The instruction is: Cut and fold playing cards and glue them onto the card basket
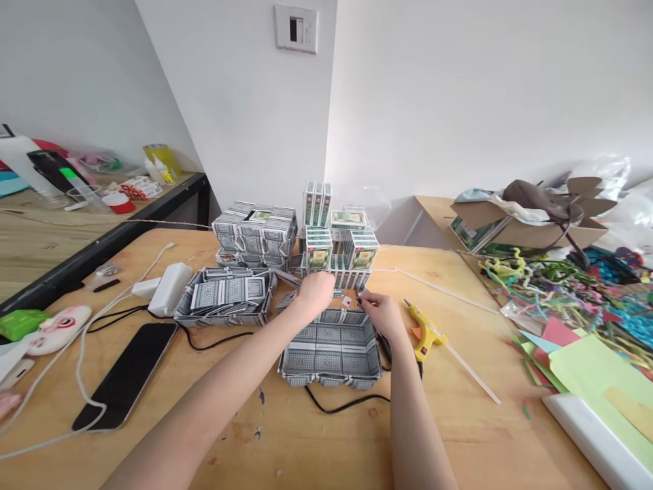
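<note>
Left hand (315, 292) and right hand (383, 314) flanking a small red-marked card (347, 301) beyond the open tray (331, 378)

Both hands are hanging low over the middle of the surface (352, 449), with the red-marked card lying in the gap between them; the right hand is sitting nearer, its fingertips coming close to the card from the right, while the left hand is standing slightly farther off on the other side; the open tray is lying on the body's side of both hands, toward the near edge of the surface; its long axis appears to be running left to right, roughly along the far edge, so that the left forearm is crossing above its far left corner and the right wrist is hanging beside its far right one.

The right hand's fingers are bunching narrow, though whether they are pinching anything cannot be told; the left hand is curling with its back to the camera, hiding its fingertips and whatever they may be gripping.

The red-marked card is showing a pale face, too small for reading further; the open tray is showing grey patterned card backs, its floor forming a grid, its low walls folding into a thick, bumpy rim; stacked card boxes (319, 257) are standing just beyond the left hand, toward the far edge; a yellow glue gun (424, 330) is lying to the right of the right hand.
</note>
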`<state>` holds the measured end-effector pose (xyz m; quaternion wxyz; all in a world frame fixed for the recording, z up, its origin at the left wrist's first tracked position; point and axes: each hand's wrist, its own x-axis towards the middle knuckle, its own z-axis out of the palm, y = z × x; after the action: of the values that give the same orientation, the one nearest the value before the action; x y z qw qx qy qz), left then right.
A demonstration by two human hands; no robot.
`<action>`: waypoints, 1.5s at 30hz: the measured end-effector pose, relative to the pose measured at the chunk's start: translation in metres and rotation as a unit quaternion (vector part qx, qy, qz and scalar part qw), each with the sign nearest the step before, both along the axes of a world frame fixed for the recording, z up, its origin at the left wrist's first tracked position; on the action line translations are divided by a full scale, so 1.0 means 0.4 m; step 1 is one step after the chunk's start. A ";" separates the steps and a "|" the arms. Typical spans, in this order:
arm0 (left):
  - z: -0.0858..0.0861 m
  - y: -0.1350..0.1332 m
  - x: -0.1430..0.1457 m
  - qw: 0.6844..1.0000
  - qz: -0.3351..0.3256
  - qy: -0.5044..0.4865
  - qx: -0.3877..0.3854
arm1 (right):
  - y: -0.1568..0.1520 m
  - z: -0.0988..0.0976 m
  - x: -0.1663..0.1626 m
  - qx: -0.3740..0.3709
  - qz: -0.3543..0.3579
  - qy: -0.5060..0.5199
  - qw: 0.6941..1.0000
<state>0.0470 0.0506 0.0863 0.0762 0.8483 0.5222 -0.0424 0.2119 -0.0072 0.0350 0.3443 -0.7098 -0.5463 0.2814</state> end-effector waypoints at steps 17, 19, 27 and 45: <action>-0.044 0.031 0.049 0.994 -0.105 0.021 -0.020 | -0.001 0.005 -0.017 0.018 0.014 -0.028 0.999; -0.044 0.030 0.052 0.993 -0.109 0.027 -0.023 | -0.001 0.005 -0.018 0.017 0.021 -0.037 0.999; -0.038 0.017 0.067 0.992 -0.110 0.046 -0.035 | 0.007 -0.006 -0.020 0.012 0.039 -0.036 0.999; -0.038 0.022 0.057 0.991 -0.136 0.001 0.016 | 0.003 -0.001 -0.020 0.017 0.034 -0.046 0.998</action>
<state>0.0699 0.0594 0.0711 0.0560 0.9128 0.4022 -0.0447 0.2037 -0.0060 0.0344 0.3212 -0.6968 -0.5903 0.2508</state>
